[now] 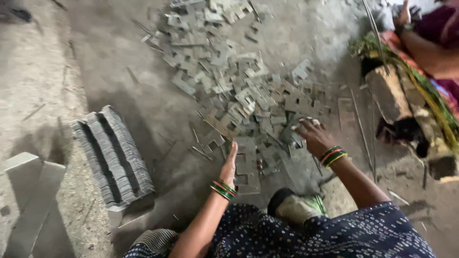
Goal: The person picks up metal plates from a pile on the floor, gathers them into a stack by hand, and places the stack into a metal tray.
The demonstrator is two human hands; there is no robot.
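Grey, dusty floor (143, 95) carries everything. Left hand (230, 165) stands on edge, fingers straight and flat against a small stack (247, 167) of slotted metal plates, gripping nothing. Right hand (313, 135) reaches into the loose heap (239, 81) beyond, fingers curled; whether it holds a plate I cannot tell. Toward the floor's left edge lies a neat packed row (114, 157), and another person (430, 43) sits at the far right corner.

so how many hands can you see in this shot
3. The left hand stands edge-on beside flat metal plates on the floor. The right hand reaches into the scattered pile. Another person's hand shows at top right; any others are hidden.
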